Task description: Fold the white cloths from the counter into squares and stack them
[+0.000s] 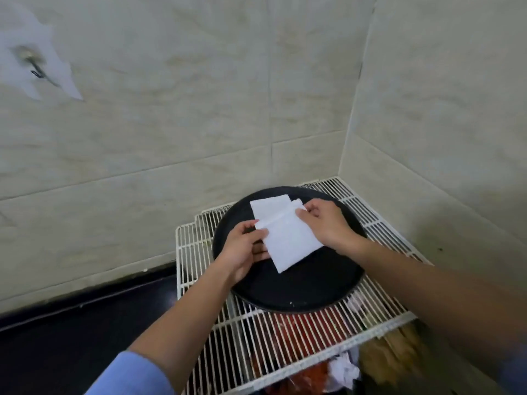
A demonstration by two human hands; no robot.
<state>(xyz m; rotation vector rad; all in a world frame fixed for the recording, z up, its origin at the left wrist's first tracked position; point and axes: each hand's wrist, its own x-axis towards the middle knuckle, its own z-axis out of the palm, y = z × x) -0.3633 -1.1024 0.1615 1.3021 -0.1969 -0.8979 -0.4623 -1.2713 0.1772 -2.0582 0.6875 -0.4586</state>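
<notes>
A folded white cloth (289, 242) is held over a round black tray (299, 289). My left hand (243, 249) grips its left edge with the thumb on top. My right hand (328, 223) pinches its upper right corner. Behind it, on the far part of the tray, lies another folded white cloth (269, 206), partly covered by the held one.
The tray rests on a white wire rack (199, 252) in a tiled wall corner. Red and brown items and crumpled white paper (343, 370) lie under the rack. A dark counter (71, 332) stretches to the left.
</notes>
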